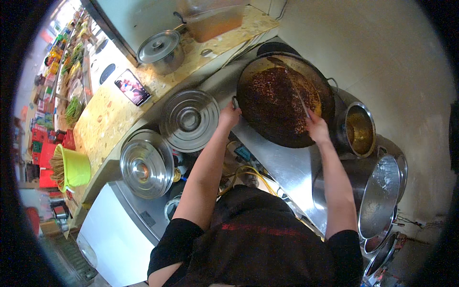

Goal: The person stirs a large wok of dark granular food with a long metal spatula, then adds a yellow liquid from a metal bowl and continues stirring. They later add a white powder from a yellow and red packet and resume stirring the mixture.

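In front of me a large dark wok (pixel 287 138) holds a dark, oily reddish-brown mixture (pixel 269 93) with lighter bits in it. My left hand (pixel 229 115) grips the small loop handle (pixel 235 102) on the wok's left side. With its fingers closed around the pale handle of a long cooking utensil (pixel 300 97), my right hand (pixel 317 126) is over the wok's near right part. The utensil slants away to the far side of the wok, where its dark head rests near the rim; its exact kind is hard to make out.
Round metal lids (pixel 189 120) lie left of my left arm. A lidded pot (pixel 159 50), a phone (pixel 132 87) and a yellow-green bucket of thin sticks (pixel 76 168) stand on the speckled counter (pixel 107 107). Right of the wok are metal pots (pixel 380 197). Yellow hoses (pixel 247 172) run below.
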### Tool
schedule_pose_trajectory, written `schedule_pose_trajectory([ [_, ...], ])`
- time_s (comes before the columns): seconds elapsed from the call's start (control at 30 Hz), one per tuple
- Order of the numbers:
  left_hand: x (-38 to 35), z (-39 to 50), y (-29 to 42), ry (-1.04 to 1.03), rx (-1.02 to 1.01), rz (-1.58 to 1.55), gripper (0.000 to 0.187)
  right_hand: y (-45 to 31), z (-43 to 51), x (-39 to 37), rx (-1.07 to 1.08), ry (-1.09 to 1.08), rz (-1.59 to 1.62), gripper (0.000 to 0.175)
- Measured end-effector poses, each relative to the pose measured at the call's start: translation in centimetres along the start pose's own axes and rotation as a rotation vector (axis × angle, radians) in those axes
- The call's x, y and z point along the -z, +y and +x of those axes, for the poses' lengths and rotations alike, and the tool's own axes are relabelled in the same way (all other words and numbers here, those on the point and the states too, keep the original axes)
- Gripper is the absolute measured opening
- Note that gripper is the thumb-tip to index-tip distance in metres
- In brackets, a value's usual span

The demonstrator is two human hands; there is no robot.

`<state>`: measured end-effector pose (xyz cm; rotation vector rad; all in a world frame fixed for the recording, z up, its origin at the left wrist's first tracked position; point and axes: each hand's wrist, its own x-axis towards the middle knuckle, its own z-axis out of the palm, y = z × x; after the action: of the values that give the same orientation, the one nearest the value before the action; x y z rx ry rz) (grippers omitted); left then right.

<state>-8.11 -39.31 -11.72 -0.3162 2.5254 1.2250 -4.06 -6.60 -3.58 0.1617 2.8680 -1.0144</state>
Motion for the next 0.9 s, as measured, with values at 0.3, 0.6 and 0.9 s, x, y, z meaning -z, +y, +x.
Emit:
schedule_pose_trajectory([
  [0.3,-0.4,0.2,0.1,0.076,0.036,0.093,0.056,-1.1,-4.6,-5.1,0.127,-0.163,-0.264,0.049],
  [0.6,-0.6,0.6,-0.6,0.057,-0.012,0.077,0.053,-0.7,-12.0,8.3,0.109,-0.338,-0.746,0.05],
  [0.9,-0.6,0.6,0.2,-0.033,0.106,0.073,0.047,-0.9,-16.9,20.3,-0.089,-0.295,-0.269,0.039],
])
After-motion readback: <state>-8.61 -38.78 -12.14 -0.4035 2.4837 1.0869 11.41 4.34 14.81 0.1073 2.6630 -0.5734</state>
